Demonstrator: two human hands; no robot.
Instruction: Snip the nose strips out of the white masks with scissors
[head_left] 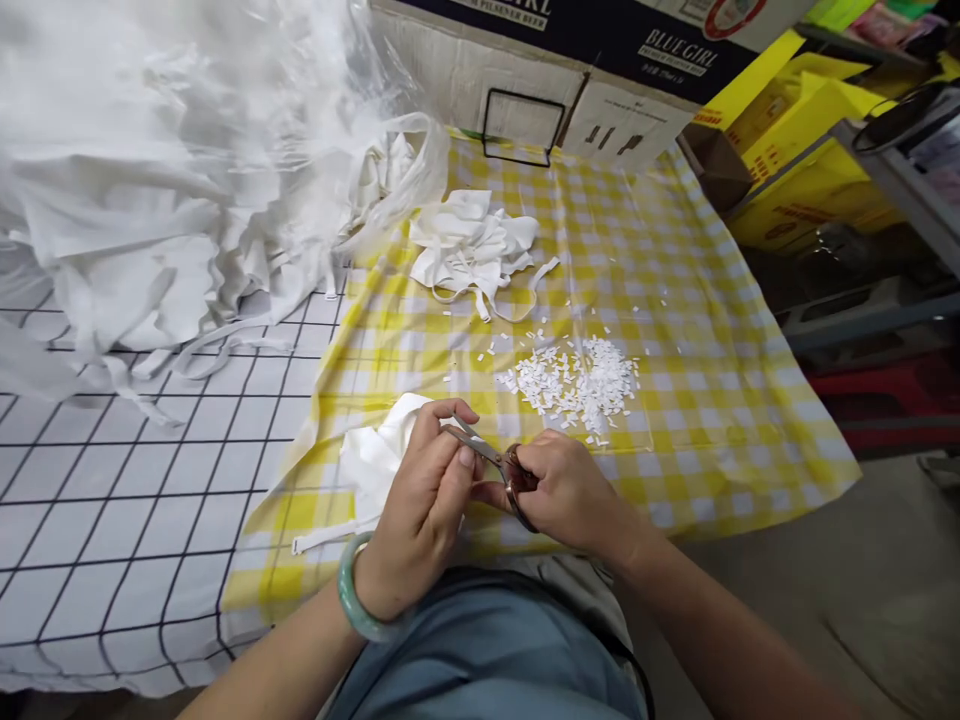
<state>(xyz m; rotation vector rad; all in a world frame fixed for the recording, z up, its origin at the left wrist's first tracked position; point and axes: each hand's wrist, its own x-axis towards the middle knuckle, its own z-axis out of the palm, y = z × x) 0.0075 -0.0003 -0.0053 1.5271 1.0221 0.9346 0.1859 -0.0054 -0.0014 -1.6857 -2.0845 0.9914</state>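
My left hand (424, 500), a green bangle on its wrist, is closed in a pinch on a white fabric piece (371, 458) at the near edge of the yellow checked tablecloth (675, 330). A white strap (322, 538) trails from that piece. My right hand (562, 490) grips the handles of small scissors (487, 455), whose blades point left to my left fingertips. Just beyond the hands lies a heap of small white cut bits (581, 382). Farther back sits a small pile of white fabric pieces with straps (472, 250).
A large clear plastic bag of white fabric pieces (150, 170) fills the left on a black-grid white cloth (112, 500). A printed cardboard box (585, 70) stands at the table's far edge. Yellow boxes (810, 150) and shelves stand at the right.
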